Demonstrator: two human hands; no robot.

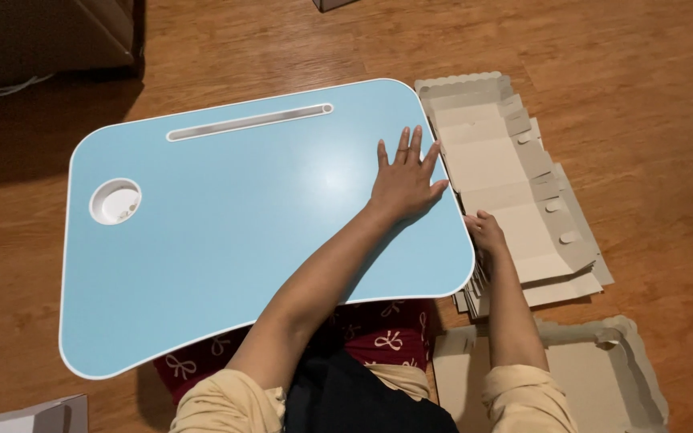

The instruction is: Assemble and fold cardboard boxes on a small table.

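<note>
Your left hand (404,178) lies flat and spread on the lap table (226,232), your right hand (484,234) curls onto the light, bendy stack of flattened cardboard boxes (515,200)—take an edge.

One lap table (226,232) – two hands – cardboard stack (515,184).

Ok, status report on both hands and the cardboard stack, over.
Left hand flat, open on light blue lap table. Right hand at stack of flattened cardboard boxes, grip unclear. Nothing between.

Wooden floor (651,96), white box (34,417), dark furniture (42,32).
</note>
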